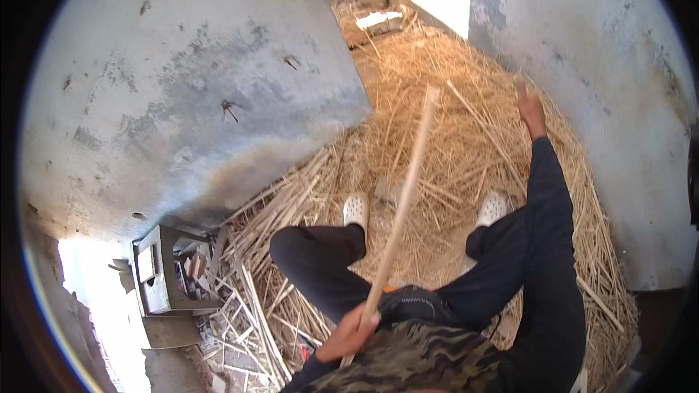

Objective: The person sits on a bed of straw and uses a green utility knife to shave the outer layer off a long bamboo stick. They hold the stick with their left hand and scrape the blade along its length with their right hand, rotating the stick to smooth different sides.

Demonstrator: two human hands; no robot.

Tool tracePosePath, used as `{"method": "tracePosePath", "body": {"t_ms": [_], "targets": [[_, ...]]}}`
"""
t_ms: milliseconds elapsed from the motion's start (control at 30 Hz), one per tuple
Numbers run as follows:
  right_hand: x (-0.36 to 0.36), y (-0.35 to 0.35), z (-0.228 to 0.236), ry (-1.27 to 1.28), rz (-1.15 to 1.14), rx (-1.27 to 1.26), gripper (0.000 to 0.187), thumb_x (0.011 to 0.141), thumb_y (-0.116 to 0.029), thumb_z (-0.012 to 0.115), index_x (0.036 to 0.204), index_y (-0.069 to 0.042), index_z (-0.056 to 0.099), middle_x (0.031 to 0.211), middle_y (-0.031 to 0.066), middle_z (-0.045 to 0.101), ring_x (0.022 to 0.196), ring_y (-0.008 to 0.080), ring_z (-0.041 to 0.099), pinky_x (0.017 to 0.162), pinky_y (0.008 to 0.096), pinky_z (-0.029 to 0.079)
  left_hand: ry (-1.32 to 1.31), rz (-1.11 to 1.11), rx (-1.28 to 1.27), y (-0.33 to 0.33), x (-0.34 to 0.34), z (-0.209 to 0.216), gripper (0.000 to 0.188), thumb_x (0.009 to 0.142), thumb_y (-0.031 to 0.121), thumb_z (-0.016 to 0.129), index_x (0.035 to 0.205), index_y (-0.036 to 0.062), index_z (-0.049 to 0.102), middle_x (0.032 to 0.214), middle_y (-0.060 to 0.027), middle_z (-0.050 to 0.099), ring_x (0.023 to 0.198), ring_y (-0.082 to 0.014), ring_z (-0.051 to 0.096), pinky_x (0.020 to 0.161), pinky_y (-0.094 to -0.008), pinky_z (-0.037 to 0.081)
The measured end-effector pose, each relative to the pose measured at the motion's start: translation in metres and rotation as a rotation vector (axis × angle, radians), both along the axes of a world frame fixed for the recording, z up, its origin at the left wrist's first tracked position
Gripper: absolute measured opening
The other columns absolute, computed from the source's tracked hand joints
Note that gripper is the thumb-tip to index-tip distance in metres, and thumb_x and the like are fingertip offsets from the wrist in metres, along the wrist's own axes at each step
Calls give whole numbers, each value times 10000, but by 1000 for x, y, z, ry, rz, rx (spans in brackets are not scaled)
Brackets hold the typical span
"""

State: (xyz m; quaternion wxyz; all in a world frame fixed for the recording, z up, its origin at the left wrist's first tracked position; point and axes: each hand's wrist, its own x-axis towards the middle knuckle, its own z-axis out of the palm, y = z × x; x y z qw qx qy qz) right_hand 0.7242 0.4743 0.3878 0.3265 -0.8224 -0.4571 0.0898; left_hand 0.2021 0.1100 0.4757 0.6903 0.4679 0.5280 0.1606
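A long, pale wooden or cane strip slants up and slightly right from my lap. Its lower end sits in my left hand, with the fingers wrapped round it. My right hand reaches far out to the right on a straight arm, above the straw by the wall. At least one of its fingers is stretched out; a tiny green spot shows by the fingertips, too small to name. The strip's far end rises over loose straw between my legs and beyond.
Worn grey walls rise at left and right. A pile of split strips lies left of my legs, near a battered box-like case. Pale clogs are on my feet. Bright openings show at the back and lower left.
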Motion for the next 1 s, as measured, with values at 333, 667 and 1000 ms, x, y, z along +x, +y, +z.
{"method": "tracePosePath", "body": {"t_ms": [333, 667, 1000], "targets": [[-148, -43, 85, 990, 618, 180, 422, 927, -503, 613, 826, -95, 580, 524, -89, 366, 408, 25, 334, 389, 207, 277, -225, -33, -25, 32, 17, -16, 289, 1034, 346, 469, 1061, 60, 494, 668, 27, 464, 482, -37, 421, 432, -201, 361], [-172, -45, 80, 1150, 579, 248, 250, 906, -263, 704, 769, -103, 569, 561, -78, 424, 434, 24, 356, 404, 221, 284, -526, -31, -36, 36, 21, -44, 325, 1047, 293, 446, 1206, 12, 479, 741, -23, 503, 581, -80, 502, 555, -228, 444], [-168, -60, 73, -134, 677, 28, 804, 849, -810, 388, 587, -69, 562, 509, 78, 501, 489, 239, 558, 471, 416, 419, -322, 39, 20, 52, 38, -22, 295, 1048, 297, 438, 1181, 37, 473, 684, 20, 422, 472, -68, 377, 435, -210, 327]]}}
